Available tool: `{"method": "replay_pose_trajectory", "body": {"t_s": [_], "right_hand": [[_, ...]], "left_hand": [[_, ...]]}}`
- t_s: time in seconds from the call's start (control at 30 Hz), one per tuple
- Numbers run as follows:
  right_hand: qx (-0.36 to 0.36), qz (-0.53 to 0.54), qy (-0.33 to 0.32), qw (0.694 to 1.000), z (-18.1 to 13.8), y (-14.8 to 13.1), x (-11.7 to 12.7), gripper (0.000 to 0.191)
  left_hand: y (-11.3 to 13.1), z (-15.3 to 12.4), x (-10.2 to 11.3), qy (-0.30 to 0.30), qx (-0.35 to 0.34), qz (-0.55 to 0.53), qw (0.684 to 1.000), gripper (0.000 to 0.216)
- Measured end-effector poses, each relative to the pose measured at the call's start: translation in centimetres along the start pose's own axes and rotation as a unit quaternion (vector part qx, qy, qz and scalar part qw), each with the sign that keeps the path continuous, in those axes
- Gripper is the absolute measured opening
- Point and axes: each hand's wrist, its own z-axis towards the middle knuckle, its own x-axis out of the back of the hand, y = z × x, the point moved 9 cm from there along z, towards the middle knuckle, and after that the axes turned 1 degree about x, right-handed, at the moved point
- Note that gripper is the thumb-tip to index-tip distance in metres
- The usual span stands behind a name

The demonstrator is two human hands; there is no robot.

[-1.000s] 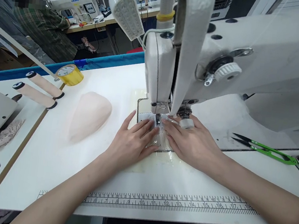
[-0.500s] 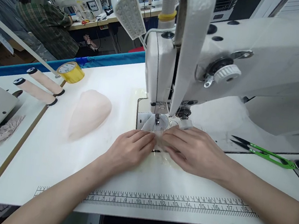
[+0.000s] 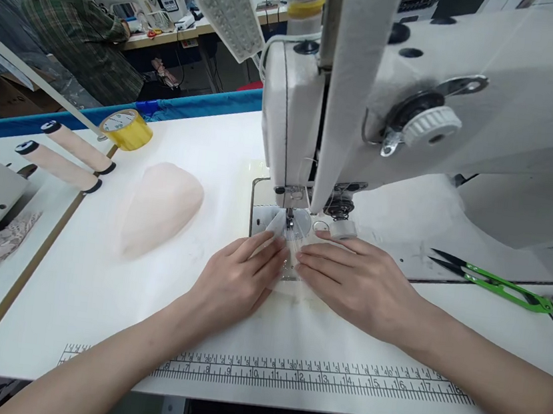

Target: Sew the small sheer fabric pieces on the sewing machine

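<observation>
My left hand and my right hand lie flat side by side on the sewing table, fingers stretched toward the needle. Their fingertips press down a small sheer, clear piece of material lying on the needle plate under the presser foot of the white sewing machine. The fingertips of both hands almost meet at the piece's middle. Most of the piece is hidden under my fingers.
A pale pink moulded pad lies to the left. Behind it are a yellow tape roll and two thread cones. Green thread snips lie at the right. A printed ruler runs along the near edge. Another person works at the far left.
Both hands slid back from the needle, then eased forward again, fingers straightening flat on the sheer piece. The view has moved a little closer to the machine.
</observation>
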Motion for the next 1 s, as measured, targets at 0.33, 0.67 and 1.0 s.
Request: {"method": "replay_pose_trajectory", "body": {"t_s": [0.33,0.67,1.0], "right_hand": [[-0.002,0.002,-0.001,1.0,-0.1,0.0,-0.3,0.02],[-0.009,-0.004,0.002,1.0,-0.1,0.3,-0.4,0.023],[-0.007,-0.039,0.001,0.999,0.1,0.4,-0.7,0.021]], "left_hand": [[0.4,0.1,0.2,0.006,-0.014,0.025,1.0,0.026],[-0.2,0.0,-0.4,-0.003,-0.007,0.024,1.0,0.031],[0.0,0.1,-0.4,-0.003,-0.016,0.014,1.0,0.031]]}}
